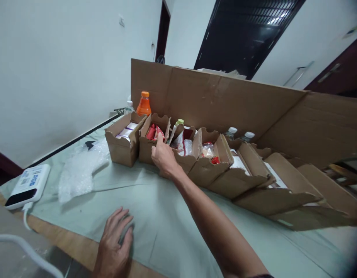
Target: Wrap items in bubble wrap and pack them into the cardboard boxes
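Note:
My right hand [164, 156] reaches over the front of a small cardboard box [145, 148], its fingertips closed at a red packet [159, 132]. Beside that packet, in the same box, lies another red packet [151, 132]. The far side of my fingers is hidden. My left hand [116, 233] rests low over the near edge of the pale green cloth [149, 216], fingers spread and holding nothing. To the left of the red packets' box stands another cardboard box [120, 152] with white and purple packs [127, 130] inside.
More cardboard bins [207, 166] run to the right, holding packets and white boxes. Behind them rises a cardboard panel [225, 100], with an orange bottle [144, 104] and clear bottles [231, 132] before it. Bubble wrap [80, 173] and a white device [30, 183] with a cable lie left.

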Available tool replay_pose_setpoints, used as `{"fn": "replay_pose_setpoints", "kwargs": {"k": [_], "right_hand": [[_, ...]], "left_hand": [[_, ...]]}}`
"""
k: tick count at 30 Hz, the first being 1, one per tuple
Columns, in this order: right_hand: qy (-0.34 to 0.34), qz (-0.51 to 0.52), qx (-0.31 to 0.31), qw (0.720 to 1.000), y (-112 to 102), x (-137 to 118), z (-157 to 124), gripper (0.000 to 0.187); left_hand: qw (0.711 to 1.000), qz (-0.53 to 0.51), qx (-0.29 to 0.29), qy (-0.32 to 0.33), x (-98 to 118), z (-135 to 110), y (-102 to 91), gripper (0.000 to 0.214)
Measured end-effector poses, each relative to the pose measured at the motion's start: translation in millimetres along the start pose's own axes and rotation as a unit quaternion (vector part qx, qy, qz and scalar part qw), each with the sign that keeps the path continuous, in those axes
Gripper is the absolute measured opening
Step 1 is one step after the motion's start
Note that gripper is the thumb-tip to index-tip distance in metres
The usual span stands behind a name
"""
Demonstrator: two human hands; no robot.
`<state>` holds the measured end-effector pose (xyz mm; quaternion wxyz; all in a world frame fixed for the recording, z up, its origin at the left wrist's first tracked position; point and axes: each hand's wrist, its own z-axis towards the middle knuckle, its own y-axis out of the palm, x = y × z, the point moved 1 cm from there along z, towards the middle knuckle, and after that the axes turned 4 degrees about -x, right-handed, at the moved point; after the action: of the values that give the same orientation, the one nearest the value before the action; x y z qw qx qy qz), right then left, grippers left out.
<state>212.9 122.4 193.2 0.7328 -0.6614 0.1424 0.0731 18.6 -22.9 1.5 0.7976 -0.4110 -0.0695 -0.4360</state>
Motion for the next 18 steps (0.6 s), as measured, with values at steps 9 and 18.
{"fn": "replay_pose_setpoints", "kwargs": {"k": [9,18], "right_hand": [[0.002,0.003,0.009,1.000,-2,-40,-23,0.030],[-0.049,0.193,0.023,0.980,-29,34,-201,0.028]], "left_hand": [[0.989,-0.080,0.022,-0.119,-4,-2,-1.2,0.027],[0.924,-0.240,0.050,-0.293,-1,-15,-22.7,0.066]]}}
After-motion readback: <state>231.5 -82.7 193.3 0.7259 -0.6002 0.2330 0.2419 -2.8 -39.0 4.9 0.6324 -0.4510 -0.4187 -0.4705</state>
